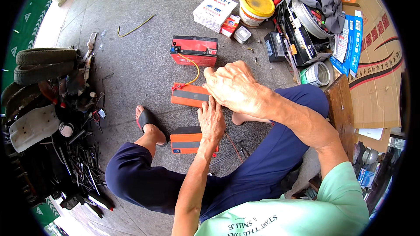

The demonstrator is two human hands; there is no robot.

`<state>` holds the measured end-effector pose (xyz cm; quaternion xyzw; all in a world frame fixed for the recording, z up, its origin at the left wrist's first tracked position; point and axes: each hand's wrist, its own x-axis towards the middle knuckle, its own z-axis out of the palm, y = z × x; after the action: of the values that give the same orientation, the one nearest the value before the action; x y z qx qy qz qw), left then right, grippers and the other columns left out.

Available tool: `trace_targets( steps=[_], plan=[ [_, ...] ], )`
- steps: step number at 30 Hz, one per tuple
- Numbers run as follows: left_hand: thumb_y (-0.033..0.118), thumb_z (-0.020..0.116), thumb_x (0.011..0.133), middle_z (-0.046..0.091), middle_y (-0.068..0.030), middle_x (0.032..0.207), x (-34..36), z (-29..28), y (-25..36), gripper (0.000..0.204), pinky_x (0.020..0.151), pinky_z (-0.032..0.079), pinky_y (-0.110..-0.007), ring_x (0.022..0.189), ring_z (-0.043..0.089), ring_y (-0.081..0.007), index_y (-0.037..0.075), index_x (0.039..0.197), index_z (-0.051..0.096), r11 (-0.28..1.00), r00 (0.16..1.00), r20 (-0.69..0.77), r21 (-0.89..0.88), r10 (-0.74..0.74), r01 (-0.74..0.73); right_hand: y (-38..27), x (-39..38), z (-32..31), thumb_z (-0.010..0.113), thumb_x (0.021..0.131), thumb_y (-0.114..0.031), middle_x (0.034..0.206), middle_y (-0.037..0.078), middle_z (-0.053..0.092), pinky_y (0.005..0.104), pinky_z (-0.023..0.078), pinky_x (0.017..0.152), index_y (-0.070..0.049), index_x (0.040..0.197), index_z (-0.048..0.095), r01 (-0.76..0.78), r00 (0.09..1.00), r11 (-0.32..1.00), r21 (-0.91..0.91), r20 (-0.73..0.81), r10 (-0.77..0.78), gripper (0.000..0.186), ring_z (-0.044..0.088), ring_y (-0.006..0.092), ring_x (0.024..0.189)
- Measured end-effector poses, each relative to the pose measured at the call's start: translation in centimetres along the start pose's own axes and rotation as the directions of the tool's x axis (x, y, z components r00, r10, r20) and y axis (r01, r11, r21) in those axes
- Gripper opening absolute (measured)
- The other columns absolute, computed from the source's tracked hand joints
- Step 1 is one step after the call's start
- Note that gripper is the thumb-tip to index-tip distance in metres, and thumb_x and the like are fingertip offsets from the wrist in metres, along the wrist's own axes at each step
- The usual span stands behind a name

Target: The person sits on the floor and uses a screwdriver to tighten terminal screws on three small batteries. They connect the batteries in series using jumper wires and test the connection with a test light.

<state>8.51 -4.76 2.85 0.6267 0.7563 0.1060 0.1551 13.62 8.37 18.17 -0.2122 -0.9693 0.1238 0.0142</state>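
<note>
My right hand is closed above the right end of an orange battery with a grey stripe, its thumb and fingers hiding what they grip. My left hand, fingers bent and close together, reaches that battery's right end just below; what it holds is hidden. A yellow wire runs from a red-and-black battery behind to a red connector on the orange one. Another orange battery lies nearer me, partly behind my left arm.
Stacked tyres and metal tools lie at left. A white box, yellow-lidded bucket, loose wire and cluttered parts sit at the back. A wooden board and cardboard are at right. My legs flank the batteries.
</note>
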Motion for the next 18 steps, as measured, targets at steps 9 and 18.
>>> trace_targets(
  steps=[9, 18],
  plan=[
    [0.012, 0.058, 0.083, 0.058, -0.0156, 0.092, -2.8, 1.7, 0.1, 0.027, 0.076, 0.044, -0.040, 0.086, 0.056, -0.0299, -0.001, 0.107, 0.056, 0.831, 0.861, -0.254, -0.477, -0.440, 0.285, -0.5, -0.2, -2.0, 0.053, 0.076, -0.010, 0.078, 0.015, 0.058, 0.0450, 0.046, 0.065, 0.001, 0.095, 0.044, 0.045, 0.994, 0.999, -0.013, 0.095, -0.044, 0.023, 0.062, 0.0335, 0.073],
    [0.023, 0.058, 0.088, 0.055, -0.0032, 0.068, -1.3, 2.1, -1.8, 0.028, 0.053, 0.043, -0.023, 0.056, 0.049, -0.0089, -0.005, 0.088, 0.060, 0.163, 0.798, 0.232, -0.911, -0.556, 0.378, 0.0, 0.2, 0.2, 0.055, 0.081, -0.018, 0.063, 0.011, 0.059, 0.0424, 0.046, 0.063, 0.000, 0.087, 0.048, 0.012, 1.000, 1.000, -0.009, -0.014, -0.012, 0.020, 0.063, 0.0291, 0.065]
  ],
)
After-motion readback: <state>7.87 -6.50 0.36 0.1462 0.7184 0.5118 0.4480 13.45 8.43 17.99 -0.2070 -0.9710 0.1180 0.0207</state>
